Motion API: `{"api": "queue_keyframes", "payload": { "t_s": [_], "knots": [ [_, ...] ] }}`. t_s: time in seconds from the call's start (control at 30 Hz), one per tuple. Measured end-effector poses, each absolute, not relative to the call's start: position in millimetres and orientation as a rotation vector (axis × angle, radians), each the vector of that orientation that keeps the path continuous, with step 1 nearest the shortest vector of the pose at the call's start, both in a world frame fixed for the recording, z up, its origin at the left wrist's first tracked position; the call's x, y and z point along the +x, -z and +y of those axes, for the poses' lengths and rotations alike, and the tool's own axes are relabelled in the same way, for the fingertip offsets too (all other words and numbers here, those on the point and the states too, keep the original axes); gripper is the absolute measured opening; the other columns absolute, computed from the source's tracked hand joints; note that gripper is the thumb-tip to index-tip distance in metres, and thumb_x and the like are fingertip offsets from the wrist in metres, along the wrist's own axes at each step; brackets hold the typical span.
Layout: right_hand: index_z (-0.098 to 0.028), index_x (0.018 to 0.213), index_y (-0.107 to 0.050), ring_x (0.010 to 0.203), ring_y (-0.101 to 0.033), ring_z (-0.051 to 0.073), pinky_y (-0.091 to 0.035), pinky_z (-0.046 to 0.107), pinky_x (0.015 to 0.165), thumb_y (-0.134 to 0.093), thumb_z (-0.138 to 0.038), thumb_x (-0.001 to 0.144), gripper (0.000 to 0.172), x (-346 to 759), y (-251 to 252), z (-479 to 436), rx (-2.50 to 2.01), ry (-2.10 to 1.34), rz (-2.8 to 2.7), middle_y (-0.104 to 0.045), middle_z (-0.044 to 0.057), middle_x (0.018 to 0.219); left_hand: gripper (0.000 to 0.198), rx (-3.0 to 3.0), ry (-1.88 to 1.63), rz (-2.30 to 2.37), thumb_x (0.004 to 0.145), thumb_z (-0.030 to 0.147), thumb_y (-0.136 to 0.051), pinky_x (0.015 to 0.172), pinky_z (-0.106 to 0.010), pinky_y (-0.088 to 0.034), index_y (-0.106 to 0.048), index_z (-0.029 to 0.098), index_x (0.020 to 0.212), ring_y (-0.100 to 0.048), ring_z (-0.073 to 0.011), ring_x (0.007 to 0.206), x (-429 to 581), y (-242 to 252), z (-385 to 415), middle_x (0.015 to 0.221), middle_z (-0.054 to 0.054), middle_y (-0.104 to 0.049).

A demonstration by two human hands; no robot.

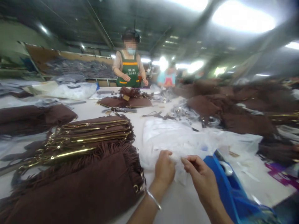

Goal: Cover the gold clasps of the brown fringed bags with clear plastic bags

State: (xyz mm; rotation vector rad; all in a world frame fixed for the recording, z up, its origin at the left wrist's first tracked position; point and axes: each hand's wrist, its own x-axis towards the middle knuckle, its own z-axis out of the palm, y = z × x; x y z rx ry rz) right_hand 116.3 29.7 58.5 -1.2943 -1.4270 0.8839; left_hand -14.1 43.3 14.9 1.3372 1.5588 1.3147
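Observation:
My left hand (165, 168) is closed, thumb side up, at the near edge of a pile of thin white plastic bags (163, 133). Just right of it, my right hand (201, 174) pinches with thumb and forefinger. Between the two hands is a whitish, see-through plastic bag (182, 175), its near part hanging below the fingers; its outline is blurred. To the left of my left wrist lies a dark brown fringed bag (77, 186) with metal rings at its corner. Behind it, several brown bags with gold zips (93, 130) are stacked.
A blue bin (224, 186) with a white roll stands right of my right hand. Brown bags (247, 124) heap up at the right, and more brown cloth (35, 116) lies at the left. Across the table stands a co-worker (129, 68) in a green apron, near another brown bag (137, 102).

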Motion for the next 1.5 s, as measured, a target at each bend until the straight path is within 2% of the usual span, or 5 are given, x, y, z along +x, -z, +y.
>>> {"api": "queue_keyframes", "payload": {
  "t_s": [0.2,0.6,1.07,1.3,1.5],
  "knots": [
    [-0.021,0.073,-0.059,0.059,-0.045,0.013,-0.038,0.024,0.058,-0.071,-0.048,0.079,0.031,106.3,-71.2,12.6,-1.226,-0.992,-1.354,-0.051,-0.005,0.059,0.026,1.134,-1.459,1.363,0.094,0.036,-0.051,0.082,-0.029,-0.048,-0.063,0.020,0.111,-0.064,-0.0190,0.093,-22.0,-54.4,-18.1,0.103,-0.006,-0.070],
    [-0.018,0.073,-0.059,0.054,-0.040,0.009,-0.033,0.022,0.053,-0.074,-0.047,0.080,0.033,74.6,-78.7,-43.4,-1.016,-1.554,-1.252,-0.051,-0.005,0.059,0.015,1.096,-1.484,1.282,0.080,0.024,-0.063,0.064,-0.026,-0.036,-0.058,0.017,0.067,-0.050,-0.0148,0.066,-55.7,-75.6,-80.4,0.065,0.002,-0.057],
    [-0.022,0.106,-0.060,0.086,-0.061,0.017,-0.049,0.026,0.076,-0.078,-0.042,0.074,0.042,15.6,-75.4,-121.7,-0.982,-1.594,-1.622,-0.066,0.001,0.091,0.027,0.997,-1.511,1.343,0.091,0.034,-0.050,0.056,-0.025,-0.037,-0.055,0.017,0.071,-0.050,-0.0131,0.054,-124.6,-51.5,-195.0,0.058,0.002,-0.055],
    [-0.023,0.110,-0.058,0.079,-0.062,0.017,-0.048,0.026,0.073,-0.070,-0.045,0.079,0.040,-24.7,-73.5,-162.2,-1.033,-1.488,-1.983,-0.064,-0.001,0.082,0.024,0.646,-1.592,1.198,0.067,0.026,-0.078,0.056,-0.022,-0.034,-0.060,0.014,0.078,-0.045,-0.0110,0.060,-156.8,-43.5,-276.0,0.066,0.003,-0.055],
    [-0.022,0.099,-0.061,0.071,-0.060,0.017,-0.046,0.026,0.067,-0.068,-0.041,0.078,0.029,-67.3,-55.0,-197.2,-0.916,-1.578,-2.128,-0.060,-0.003,0.075,0.035,0.450,-1.629,1.289,0.071,0.043,-0.076,0.048,-0.021,-0.030,-0.056,0.015,0.067,-0.043,-0.0102,0.049,-176.1,-15.7,-332.0,0.055,0.001,-0.054]
  ]
}}
